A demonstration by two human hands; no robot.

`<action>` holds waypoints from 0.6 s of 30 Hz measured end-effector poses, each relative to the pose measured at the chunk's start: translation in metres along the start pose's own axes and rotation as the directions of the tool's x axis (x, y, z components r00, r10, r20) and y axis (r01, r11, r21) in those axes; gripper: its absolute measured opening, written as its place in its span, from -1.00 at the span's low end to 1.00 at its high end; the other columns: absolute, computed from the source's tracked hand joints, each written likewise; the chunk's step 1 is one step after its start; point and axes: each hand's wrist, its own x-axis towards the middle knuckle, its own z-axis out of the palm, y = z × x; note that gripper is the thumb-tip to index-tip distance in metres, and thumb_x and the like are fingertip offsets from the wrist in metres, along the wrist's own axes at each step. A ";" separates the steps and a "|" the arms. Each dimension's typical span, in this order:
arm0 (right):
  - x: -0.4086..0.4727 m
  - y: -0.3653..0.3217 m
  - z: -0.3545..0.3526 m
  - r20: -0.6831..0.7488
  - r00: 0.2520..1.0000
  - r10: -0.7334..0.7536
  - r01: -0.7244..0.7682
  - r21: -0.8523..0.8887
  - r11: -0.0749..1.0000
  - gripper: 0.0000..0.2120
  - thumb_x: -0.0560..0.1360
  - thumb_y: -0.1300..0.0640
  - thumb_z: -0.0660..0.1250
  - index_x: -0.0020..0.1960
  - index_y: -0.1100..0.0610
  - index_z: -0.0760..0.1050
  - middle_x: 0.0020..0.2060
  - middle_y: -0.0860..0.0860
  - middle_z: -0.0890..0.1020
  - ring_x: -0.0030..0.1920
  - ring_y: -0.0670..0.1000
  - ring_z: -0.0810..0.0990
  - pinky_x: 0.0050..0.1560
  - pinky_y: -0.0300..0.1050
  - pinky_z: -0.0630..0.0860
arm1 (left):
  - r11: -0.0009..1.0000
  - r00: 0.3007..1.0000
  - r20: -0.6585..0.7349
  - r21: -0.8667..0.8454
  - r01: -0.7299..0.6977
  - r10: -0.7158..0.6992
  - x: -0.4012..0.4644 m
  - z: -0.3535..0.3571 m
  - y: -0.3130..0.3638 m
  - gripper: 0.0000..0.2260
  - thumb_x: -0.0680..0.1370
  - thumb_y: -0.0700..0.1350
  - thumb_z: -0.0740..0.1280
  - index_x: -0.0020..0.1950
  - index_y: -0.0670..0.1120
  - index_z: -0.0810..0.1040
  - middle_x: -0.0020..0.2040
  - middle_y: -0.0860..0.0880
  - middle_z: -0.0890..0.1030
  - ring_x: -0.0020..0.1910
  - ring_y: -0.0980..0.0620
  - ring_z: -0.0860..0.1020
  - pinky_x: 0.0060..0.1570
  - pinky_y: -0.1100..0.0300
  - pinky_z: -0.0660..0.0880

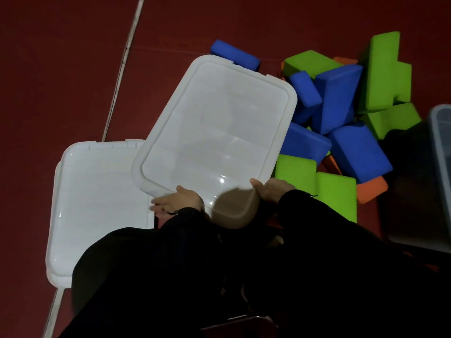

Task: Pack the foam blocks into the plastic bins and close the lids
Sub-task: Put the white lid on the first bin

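I hold a translucent white plastic lid (217, 123) tilted above the floor. My left hand (178, 200) grips its near edge at the left, my right hand (273, 189) grips it at the right. A second white lid (97, 206) lies flat on the floor to the left, partly under the held one. To the right is a heap of foam blocks: blue blocks (341, 98), green blocks (385, 71) and orange blocks (372, 190). A clear plastic bin (441, 152) shows at the right edge, mostly cut off.
The floor (61, 69) is dark red with a pale line (122, 69) running diagonally past the lids. My dark sleeves and body fill the lower part of the view. A blurred tan patch (235, 208) hides the lid's near edge.
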 end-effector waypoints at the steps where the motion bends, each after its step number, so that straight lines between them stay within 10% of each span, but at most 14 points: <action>1: 0.000 -0.001 -0.009 -0.021 0.999 -0.024 0.023 -0.063 0.998 -0.28 0.58 -0.41 0.07 0.35 0.15 0.53 0.30 0.15 0.58 0.28 0.20 0.55 0.17 -0.02 0.44 | 0.989 0.985 -0.090 0.020 -0.145 0.146 -0.013 -0.009 0.011 -0.24 0.63 0.00 0.22 0.63 -0.21 -0.18 0.63 -0.26 -0.12 0.62 -0.21 -0.06 0.57 -0.18 -0.05; 4: 0.008 -0.012 -0.044 -0.172 0.979 -0.107 0.095 -0.074 0.993 -0.38 0.51 -0.40 0.13 0.12 0.10 0.60 0.08 0.12 0.63 0.08 0.20 0.60 -0.04 -0.04 0.45 | 0.803 0.818 -0.007 0.195 -0.563 0.575 -0.027 -0.010 0.041 -0.17 0.54 0.03 0.31 0.65 -0.09 -0.11 0.64 -0.20 -0.15 0.62 -0.18 -0.18 0.54 -0.26 -0.14; 8: 0.033 -0.043 -0.095 -0.395 0.906 -0.155 0.186 0.042 0.982 -0.57 0.55 -0.17 0.17 -0.31 0.13 0.45 -0.35 0.04 0.54 -0.23 0.16 0.54 -0.37 -0.07 0.30 | 0.543 0.633 0.430 0.325 -0.774 0.644 -0.026 0.022 0.083 -0.21 0.49 0.24 0.29 0.63 0.11 0.02 0.65 -0.11 -0.18 0.60 -0.21 -0.26 0.47 -0.41 -0.19; 14: 0.095 -0.082 -0.143 -0.478 0.826 -0.299 0.348 0.017 0.937 -0.83 0.52 -0.02 0.22 -0.02 0.01 0.54 -0.08 -0.02 0.63 -0.05 0.10 0.58 -0.17 -0.05 0.41 | 0.350 0.564 0.678 0.444 -0.825 0.471 -0.013 0.062 0.096 -0.01 0.38 0.48 0.32 0.55 0.33 -0.30 0.55 -0.14 -0.48 0.51 -0.31 -0.47 0.28 -0.59 -0.31; 18: 0.133 -0.102 -0.172 -0.549 0.775 -0.314 0.371 -0.007 0.929 -0.56 0.50 0.04 0.29 0.36 0.06 0.45 0.24 0.10 0.52 0.24 0.17 0.49 0.12 0.07 0.50 | 0.276 0.542 0.746 0.468 -0.840 0.387 -0.004 0.065 0.096 0.21 0.26 0.48 0.43 0.46 0.33 -0.51 0.39 -0.11 -0.70 0.38 -0.31 -0.63 0.21 -0.59 -0.37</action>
